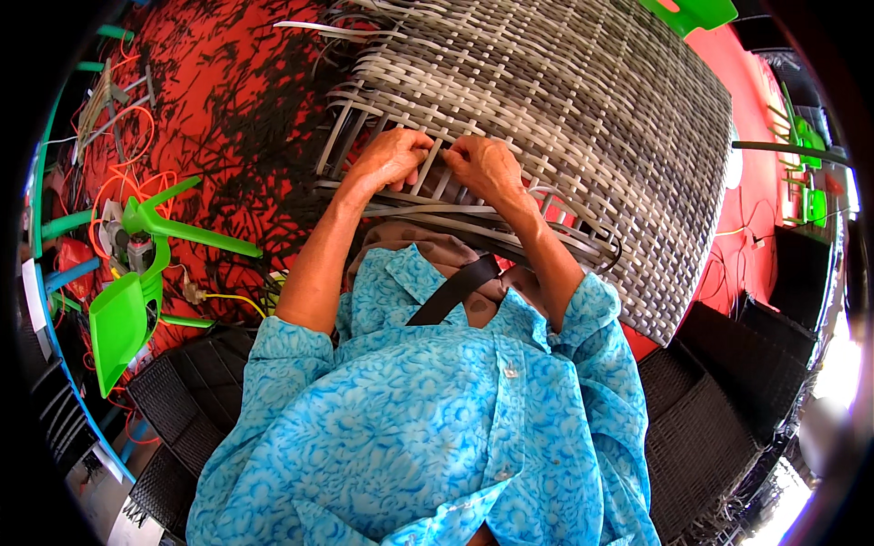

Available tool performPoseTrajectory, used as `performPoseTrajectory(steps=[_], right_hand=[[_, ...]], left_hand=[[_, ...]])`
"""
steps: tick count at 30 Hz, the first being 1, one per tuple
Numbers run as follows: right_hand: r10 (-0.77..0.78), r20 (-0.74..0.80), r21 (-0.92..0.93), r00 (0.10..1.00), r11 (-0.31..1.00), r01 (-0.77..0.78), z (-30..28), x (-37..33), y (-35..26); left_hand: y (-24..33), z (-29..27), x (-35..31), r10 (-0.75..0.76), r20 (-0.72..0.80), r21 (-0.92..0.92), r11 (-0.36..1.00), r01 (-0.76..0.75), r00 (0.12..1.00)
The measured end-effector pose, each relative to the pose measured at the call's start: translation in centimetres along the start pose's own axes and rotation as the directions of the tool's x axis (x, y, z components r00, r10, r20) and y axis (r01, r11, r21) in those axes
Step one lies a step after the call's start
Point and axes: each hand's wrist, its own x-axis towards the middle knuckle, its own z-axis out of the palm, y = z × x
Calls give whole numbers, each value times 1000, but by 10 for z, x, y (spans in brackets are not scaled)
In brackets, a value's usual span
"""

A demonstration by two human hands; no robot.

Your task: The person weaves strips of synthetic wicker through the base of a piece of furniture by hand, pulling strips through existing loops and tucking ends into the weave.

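Observation:
A large panel of grey woven wicker (583, 109) lies before me, its near left corner unwoven with bare strips showing. My left hand (393, 159) is closed at this corner, its fingers pinched on a flat grey strip. Close beside it, my right hand (484, 166) is also closed, with bent fingers pressed against the weave near an upright strip (441, 171). What exactly sits between the right fingertips is hidden. Several loose grey strips (428, 216) run along the near edge, just below both hands, and some curl at the right.
Dark strip scraps (264, 136) litter the red floor (196, 55) at the left. A green plastic chair (123, 328) stands at left among orange cables (137, 118). Dark wicker pieces (196, 382) are low on the left, with more dark wicker (710, 437) at the lower right.

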Motion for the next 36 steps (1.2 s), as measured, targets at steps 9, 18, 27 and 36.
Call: performPoseTrajectory(steps=[9,18,27,36], right_hand=[[16,-19,-37,1000,999,-17,1,-4,-4],[24,-99,170,995,986,-7,-5,-7,-11],[-28,174,482,984,874,-61,1,12,-29],[28,111,278,993,959,-58,10,26,-24]], left_hand=[[-2,-1,-2,7,-4,-119,993,-8,1000],[-3,-13,-12,14,-182,-271,960,-64,983],[-19,-28,-20,4,-262,-447,886,-125,965],[-23,-26,-21,-8,-274,-150,988,-35,962]])
